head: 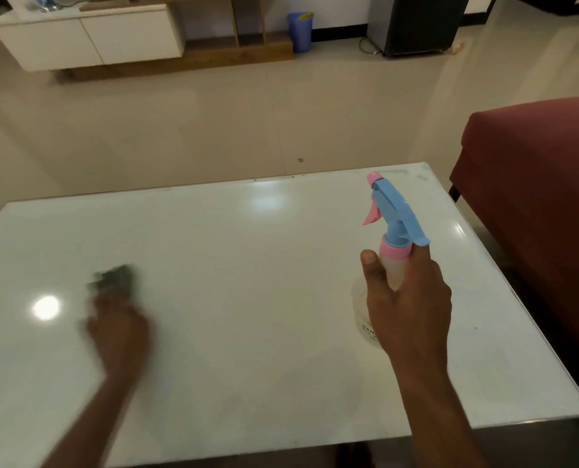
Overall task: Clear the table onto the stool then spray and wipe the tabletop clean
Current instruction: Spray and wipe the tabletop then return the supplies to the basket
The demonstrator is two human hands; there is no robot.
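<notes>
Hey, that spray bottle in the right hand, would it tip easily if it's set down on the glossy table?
Possibly: the spray bottle carries a tall blue-and-pink trigger head above a clear, seemingly lightly filled body, so it's likely light and top-heavy. The table looks glossy, so a nudge might slide it.

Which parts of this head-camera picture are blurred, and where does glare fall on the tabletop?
In the head view, the left hand and the dark cloth at its fingertips are smeared by motion blur; the right hand and spray bottle stay fairly sharp; bright glare spots sit on the tabletop near the left hand and by the far edge; wide-angle distortion bends the table's edges.
</notes>
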